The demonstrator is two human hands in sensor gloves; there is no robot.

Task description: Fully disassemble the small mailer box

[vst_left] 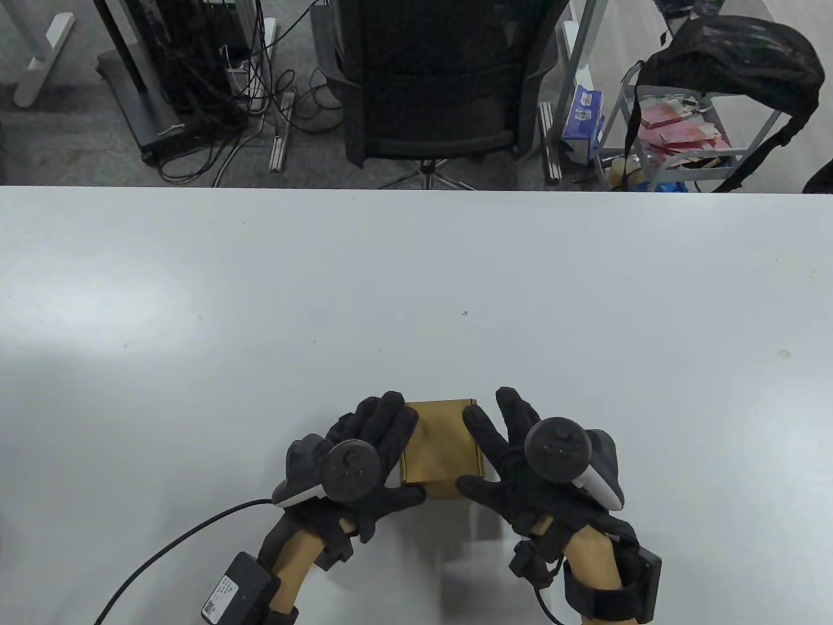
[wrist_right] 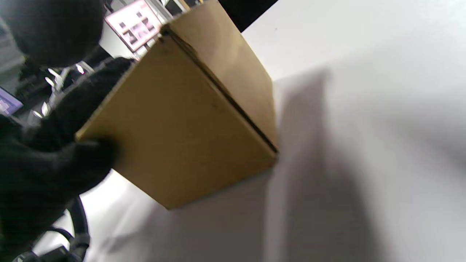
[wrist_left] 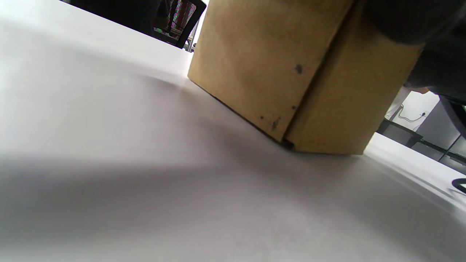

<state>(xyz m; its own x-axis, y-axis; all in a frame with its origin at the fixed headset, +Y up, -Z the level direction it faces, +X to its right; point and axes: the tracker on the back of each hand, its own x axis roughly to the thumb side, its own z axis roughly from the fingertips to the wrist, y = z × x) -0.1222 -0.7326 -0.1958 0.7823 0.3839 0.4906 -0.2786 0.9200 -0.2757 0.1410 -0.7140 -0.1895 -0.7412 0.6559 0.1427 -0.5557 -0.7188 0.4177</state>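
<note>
A small brown cardboard mailer box [vst_left: 441,443] stands closed on the white table [vst_left: 416,293] near its front edge. My left hand [vst_left: 398,449] holds its left side, fingers along the side and thumb at the front corner. My right hand [vst_left: 478,452] holds its right side the same way, thumb at the front. The left wrist view shows the box [wrist_left: 276,65] close up, its lower edge on the table. The right wrist view shows the box [wrist_right: 182,134] with a flap seam along one edge and a black gloved hand [wrist_right: 62,145] gripping its far side.
A black office chair [vst_left: 433,78] stands beyond the table's far edge. A metal cart with a black bag [vst_left: 729,65] is at the back right. A black cable [vst_left: 169,540] runs from my left wrist off the front edge.
</note>
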